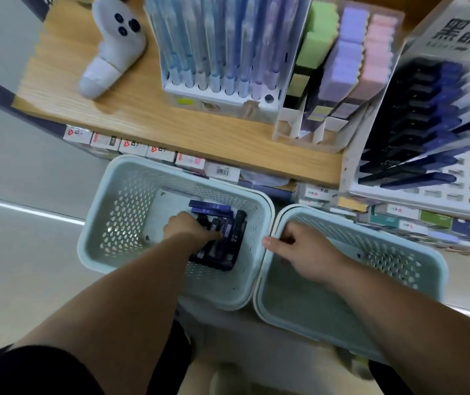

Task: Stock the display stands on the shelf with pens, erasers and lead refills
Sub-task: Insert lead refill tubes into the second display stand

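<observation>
While the right hand (299,246) hooks the right pale-blue perforated plastic basket (399,232) by its rim, the left hand (191,226) grips dark flat lead-refill cases (232,240), which likely need lifting next to the far-right white cardboard stand (456,178).

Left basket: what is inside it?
Dark lead refill cases piled at the right of the left basket. The left hand covers some; anything beneath is hidden.
</observation>
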The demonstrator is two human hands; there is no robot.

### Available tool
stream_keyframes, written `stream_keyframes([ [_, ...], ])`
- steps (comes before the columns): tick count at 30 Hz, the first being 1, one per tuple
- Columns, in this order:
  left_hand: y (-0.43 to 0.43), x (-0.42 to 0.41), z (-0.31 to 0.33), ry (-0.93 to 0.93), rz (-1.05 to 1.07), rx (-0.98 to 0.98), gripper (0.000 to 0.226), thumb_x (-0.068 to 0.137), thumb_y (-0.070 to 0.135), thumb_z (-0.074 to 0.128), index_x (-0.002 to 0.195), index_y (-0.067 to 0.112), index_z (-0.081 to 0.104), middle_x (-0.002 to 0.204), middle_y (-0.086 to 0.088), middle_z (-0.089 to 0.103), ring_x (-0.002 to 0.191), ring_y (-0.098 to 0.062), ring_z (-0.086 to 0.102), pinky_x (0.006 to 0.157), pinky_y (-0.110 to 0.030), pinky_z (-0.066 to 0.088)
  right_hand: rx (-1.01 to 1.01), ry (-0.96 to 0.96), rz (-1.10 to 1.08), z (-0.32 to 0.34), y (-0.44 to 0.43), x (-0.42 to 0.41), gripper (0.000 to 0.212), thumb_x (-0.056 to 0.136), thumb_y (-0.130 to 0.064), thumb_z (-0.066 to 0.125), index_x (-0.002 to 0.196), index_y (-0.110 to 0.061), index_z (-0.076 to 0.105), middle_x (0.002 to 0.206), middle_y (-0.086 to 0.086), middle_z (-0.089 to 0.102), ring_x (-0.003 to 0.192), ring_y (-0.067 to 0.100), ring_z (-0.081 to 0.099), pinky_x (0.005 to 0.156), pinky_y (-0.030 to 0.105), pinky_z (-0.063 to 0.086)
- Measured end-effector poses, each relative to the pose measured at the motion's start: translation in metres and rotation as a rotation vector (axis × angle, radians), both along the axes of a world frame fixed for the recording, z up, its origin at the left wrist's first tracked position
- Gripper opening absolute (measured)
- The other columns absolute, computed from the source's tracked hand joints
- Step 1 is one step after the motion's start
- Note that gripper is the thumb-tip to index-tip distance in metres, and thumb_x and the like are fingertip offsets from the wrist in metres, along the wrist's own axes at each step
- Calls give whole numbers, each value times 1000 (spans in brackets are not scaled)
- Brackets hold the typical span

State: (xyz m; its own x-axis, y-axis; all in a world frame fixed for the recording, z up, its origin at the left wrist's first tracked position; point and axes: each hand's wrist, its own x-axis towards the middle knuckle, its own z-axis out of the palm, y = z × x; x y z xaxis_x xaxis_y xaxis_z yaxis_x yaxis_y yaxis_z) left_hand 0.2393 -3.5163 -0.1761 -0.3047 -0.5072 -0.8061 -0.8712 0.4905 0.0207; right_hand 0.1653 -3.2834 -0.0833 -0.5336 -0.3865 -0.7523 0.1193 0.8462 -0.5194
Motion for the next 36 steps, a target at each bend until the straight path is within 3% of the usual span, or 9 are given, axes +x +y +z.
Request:
stream_keyframes([
  [3,0,0,-5,9,-24,-29,79,52,71,83,101,13,63,95,-7,66,84,-23,66,77,-33,58,-8,-6,-5,-2,1,1,52,90,-61,61,97,-10,59,96,15,68,89,29,66,79,41,53],
  [6,0,1,-9,26,-7,35,56,64,61,84,83,12,64,73,-3,65,63,-15,63,52,-24,48,-23,-21,-22,-3,2,-1,52,89,-61,62,95,-9,59,96,16,67,90,30,65,74,37,50],
  [8,4,3,-12,64,14,49,47,71,54,84,73,13,62,61,0,62,54,-11,58,45,-23,39,-25,-24,-36,-3,2,0,53,89,-60,63,96,-8,59,97,16,67,87,28,65,71,35,47],
  [10,6,3,-13,90,21,46,44,72,52,84,73,12,64,60,0,61,54,-12,57,47,-24,39,-29,-18,-45,-1,1,1,53,90,-58,63,96,-6,58,98,18,67,82,25,62,68,33,44],
  [16,14,4,-21,233,153,183,43,76,42,84,74,3,68,63,-6,63,59,-23,60,55,-26,45,-41,-26,-81,-3,1,5,49,90,-57,64,91,-9,55,94,16,67,90,32,66,73,37,50],
  [21,34,-4,-18,202,142,182,56,75,55,80,64,10,50,60,-6,54,58,-23,55,52,-29,39,-37,-35,-95,-2,1,6,43,90,-57,64,85,-15,52,93,12,66,91,29,67,74,36,50],
  [24,36,-5,-18,179,163,198,53,70,53,85,70,8,56,64,-5,60,60,-21,58,54,-28,43,-45,-48,-107,-3,1,6,45,90,-57,64,85,-15,52,96,14,65,92,31,67,79,41,52],
  [28,43,0,-24,227,206,253,45,71,47,86,89,10,67,83,-4,68,78,-24,65,72,-34,54,-52,-53,-126,-4,2,7,45,89,-58,65,85,-15,51,96,14,65,92,31,68,81,44,53],
  [36,44,1,-23,251,154,210,40,72,49,83,91,16,71,85,-1,72,82,-23,68,79,-36,58,-60,-57,-128,-4,3,8,44,90,-57,64,88,-15,53,95,13,65,92,29,67,80,43,53],
])
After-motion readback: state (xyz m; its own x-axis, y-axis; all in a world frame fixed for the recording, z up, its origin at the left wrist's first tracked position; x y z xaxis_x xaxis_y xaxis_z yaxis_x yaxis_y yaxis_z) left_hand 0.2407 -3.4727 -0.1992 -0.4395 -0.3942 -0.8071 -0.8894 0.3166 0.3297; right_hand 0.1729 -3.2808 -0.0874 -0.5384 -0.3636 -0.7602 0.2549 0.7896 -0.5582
